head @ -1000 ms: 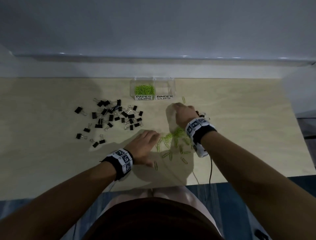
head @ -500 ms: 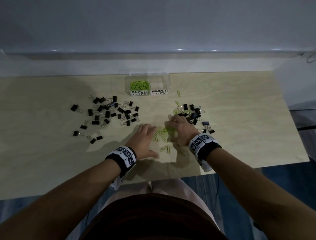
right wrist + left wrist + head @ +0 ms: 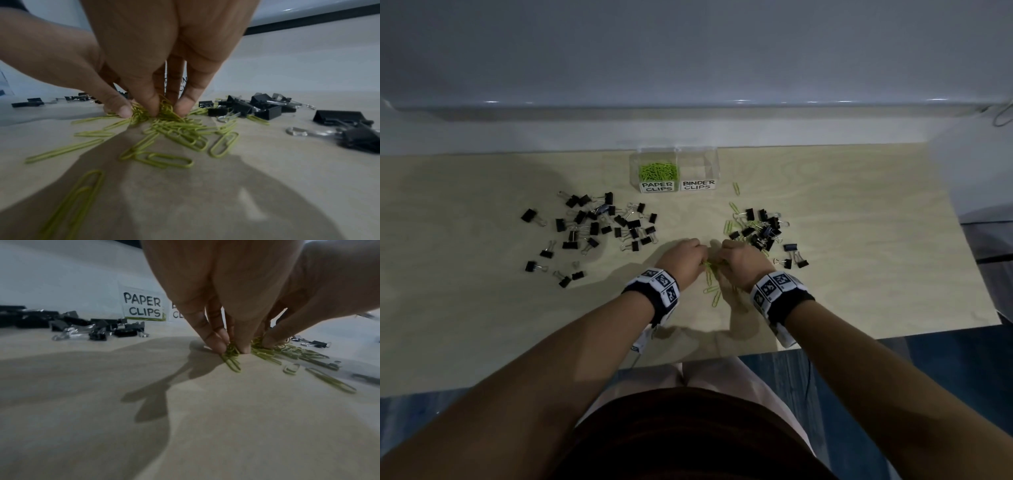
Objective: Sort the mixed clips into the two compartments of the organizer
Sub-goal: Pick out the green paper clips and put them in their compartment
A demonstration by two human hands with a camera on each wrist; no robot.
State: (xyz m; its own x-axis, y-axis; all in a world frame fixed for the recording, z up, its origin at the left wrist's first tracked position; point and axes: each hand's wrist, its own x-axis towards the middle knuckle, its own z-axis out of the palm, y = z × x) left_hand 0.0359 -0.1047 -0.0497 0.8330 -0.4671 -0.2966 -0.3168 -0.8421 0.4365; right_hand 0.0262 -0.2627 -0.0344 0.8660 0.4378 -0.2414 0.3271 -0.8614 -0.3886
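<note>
The clear plastic two-compartment organizer (image 3: 677, 168) stands at the back of the pale wooden worktop (image 3: 859, 274). Green wire paper clips (image 3: 658, 170) lie in its left compartment. Before it to the left lie black metal binder clips (image 3: 599, 226); before it to the right, another mixed cluster (image 3: 762, 229).

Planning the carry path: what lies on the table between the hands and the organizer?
In the head view, bare table runs from the left hand and right hand to the organizer; binder clips flank it.
</note>
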